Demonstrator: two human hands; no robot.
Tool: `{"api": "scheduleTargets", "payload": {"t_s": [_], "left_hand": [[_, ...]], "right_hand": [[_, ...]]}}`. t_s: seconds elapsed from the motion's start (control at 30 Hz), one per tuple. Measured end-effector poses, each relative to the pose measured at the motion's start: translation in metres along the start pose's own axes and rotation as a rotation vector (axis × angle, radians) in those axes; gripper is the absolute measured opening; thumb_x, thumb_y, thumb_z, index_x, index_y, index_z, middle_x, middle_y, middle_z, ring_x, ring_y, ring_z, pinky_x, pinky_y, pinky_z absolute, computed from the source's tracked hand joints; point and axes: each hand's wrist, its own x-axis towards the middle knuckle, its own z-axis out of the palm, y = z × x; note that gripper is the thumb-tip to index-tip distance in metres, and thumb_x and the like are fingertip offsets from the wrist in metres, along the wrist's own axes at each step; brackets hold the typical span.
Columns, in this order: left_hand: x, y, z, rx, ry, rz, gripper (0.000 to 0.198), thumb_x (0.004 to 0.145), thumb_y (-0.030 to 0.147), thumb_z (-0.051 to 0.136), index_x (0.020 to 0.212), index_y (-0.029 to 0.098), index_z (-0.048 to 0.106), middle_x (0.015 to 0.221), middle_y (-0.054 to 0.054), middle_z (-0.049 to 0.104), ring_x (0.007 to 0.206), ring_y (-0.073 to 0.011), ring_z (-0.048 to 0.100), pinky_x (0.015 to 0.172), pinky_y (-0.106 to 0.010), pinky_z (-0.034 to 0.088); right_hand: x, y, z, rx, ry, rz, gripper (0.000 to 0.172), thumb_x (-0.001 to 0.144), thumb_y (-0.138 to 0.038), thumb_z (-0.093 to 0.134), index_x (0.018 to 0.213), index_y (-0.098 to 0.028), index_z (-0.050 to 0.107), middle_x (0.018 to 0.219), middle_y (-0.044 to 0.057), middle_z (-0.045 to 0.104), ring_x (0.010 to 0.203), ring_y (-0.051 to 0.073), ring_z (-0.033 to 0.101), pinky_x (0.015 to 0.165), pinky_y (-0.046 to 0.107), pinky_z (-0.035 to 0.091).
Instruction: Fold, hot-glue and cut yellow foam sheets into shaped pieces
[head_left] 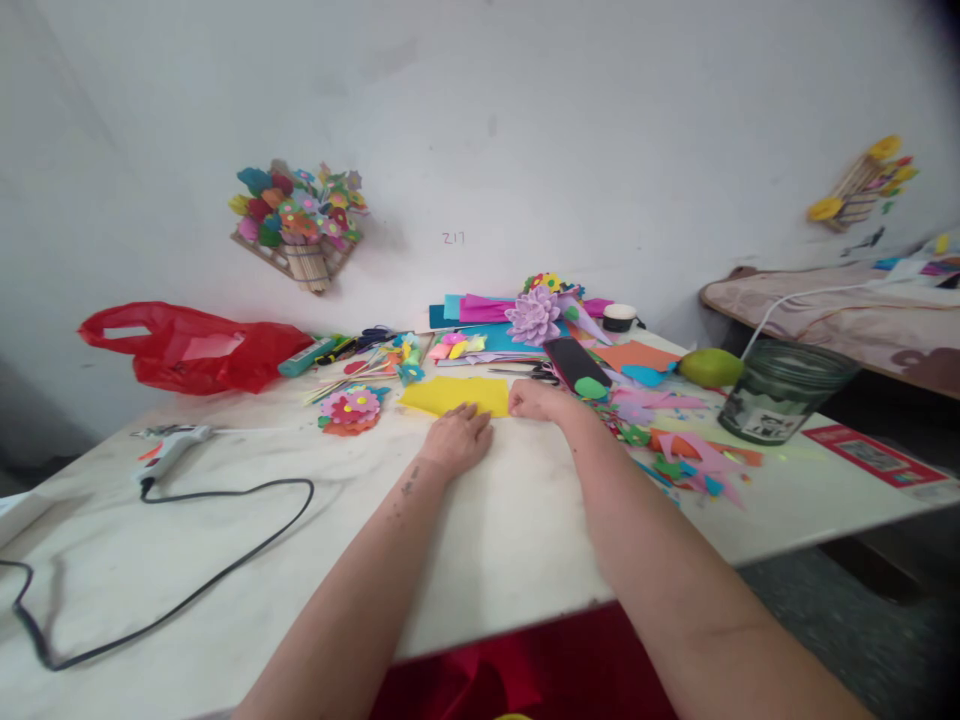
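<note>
One yellow sheet on the table — left hand flat atop, right hand curled against it, pinch unclear — one glue gun near the left edge.

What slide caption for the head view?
Left hand on a yellow sheet, right hand at its edge, colored scraps nearby.
</note>
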Motion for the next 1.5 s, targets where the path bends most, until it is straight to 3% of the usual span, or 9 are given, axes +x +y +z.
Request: {"api": "scheduleTargets", "payload": {"t_s": [0.37, 0.63, 0.73, 0.9, 1.07, 1.2, 1.33, 1.5], "left_hand": [[0.000, 0.002, 0.002, 0.023, -0.014, -0.009, 0.045, 0.086, 0.045, 0.026, 0.118, 0.026, 0.052, 0.126, -0.006, 0.048, 0.117, -0.0209, 0.042, 0.099, -0.036, 0.031], [0.001, 0.004, -0.001, 0.006, -0.033, -0.015, 0.042, 0.086, 0.044, 0.027, 0.118, 0.030, 0.051, 0.130, 0.000, 0.045, 0.119, -0.0218, 0.040, 0.098, -0.038, 0.033], [0.001, 0.004, -0.002, -0.011, -0.055, -0.020, 0.043, 0.086, 0.044, 0.027, 0.119, 0.030, 0.050, 0.131, 0.002, 0.044, 0.121, -0.0221, 0.038, 0.099, -0.039, 0.032], [0.001, 0.002, 0.000, -0.050, -0.081, -0.032, 0.044, 0.086, 0.043, 0.026, 0.122, 0.029, 0.047, 0.133, 0.003, 0.041, 0.124, -0.0203, 0.034, 0.101, -0.038, 0.028], [0.002, 0.003, 0.003, -0.086, -0.086, 0.010, 0.046, 0.087, 0.040, 0.025, 0.124, 0.022, 0.045, 0.135, -0.002, 0.039, 0.125, -0.0172, 0.031, 0.104, -0.037, 0.023], [0.002, 0.003, 0.005, -0.101, -0.098, 0.027, 0.048, 0.087, 0.039, 0.023, 0.126, 0.017, 0.042, 0.136, -0.005, 0.037, 0.126, -0.0158, 0.030, 0.104, -0.034, 0.022], [0.001, 0.003, 0.005, -0.084, -0.119, 0.033, 0.051, 0.087, 0.040, 0.021, 0.128, 0.016, 0.040, 0.137, -0.006, 0.035, 0.127, -0.0158, 0.029, 0.105, -0.034, 0.020], [0.002, 0.002, 0.006, -0.066, -0.127, 0.053, 0.050, 0.088, 0.041, 0.017, 0.129, 0.021, 0.037, 0.139, -0.003, 0.032, 0.128, -0.0152, 0.026, 0.105, -0.037, 0.020]], "right_hand": [[-0.014, -0.023, -0.013, -0.068, -0.009, 0.108, 0.021, 0.073, -0.014, 0.051, 0.084, -0.013, 0.068, 0.082, 0.010, 0.067, 0.068, 0.017, 0.060, 0.057, 0.024, 0.040], [-0.001, -0.013, -0.003, -0.104, 0.014, 0.117, 0.028, 0.072, -0.039, 0.056, 0.085, -0.018, 0.068, 0.085, 0.010, 0.067, 0.078, 0.020, 0.060, 0.062, 0.024, 0.041], [0.005, -0.010, 0.002, -0.116, 0.037, 0.094, 0.027, 0.071, -0.042, 0.056, 0.084, -0.020, 0.068, 0.095, 0.010, 0.064, 0.087, 0.022, 0.057, 0.069, 0.027, 0.041], [0.008, -0.008, 0.007, -0.186, 0.135, 0.135, 0.036, 0.068, -0.049, 0.058, 0.086, -0.018, 0.065, 0.115, 0.014, 0.049, 0.109, 0.031, 0.042, 0.085, 0.039, 0.035], [0.008, 0.000, 0.014, -0.115, 0.215, 0.136, 0.045, 0.067, -0.048, 0.061, 0.101, -0.019, 0.056, 0.119, 0.011, 0.044, 0.112, 0.028, 0.039, 0.091, 0.040, 0.030], [0.011, 0.006, 0.018, -0.089, 0.159, 0.128, 0.058, 0.069, -0.049, 0.057, 0.118, -0.021, 0.046, 0.130, 0.010, 0.037, 0.121, 0.027, 0.030, 0.096, 0.039, 0.026], [0.015, 0.010, 0.021, -0.092, 0.062, 0.147, 0.077, 0.073, -0.052, 0.050, 0.137, -0.025, 0.018, 0.144, 0.007, 0.012, 0.132, 0.028, 0.002, 0.103, 0.044, 0.012], [0.018, 0.014, 0.024, -0.062, -0.003, 0.146, 0.077, 0.076, -0.053, 0.044, 0.139, -0.030, 0.007, 0.146, 0.003, 0.001, 0.131, 0.027, -0.011, 0.103, 0.047, 0.003]]}}
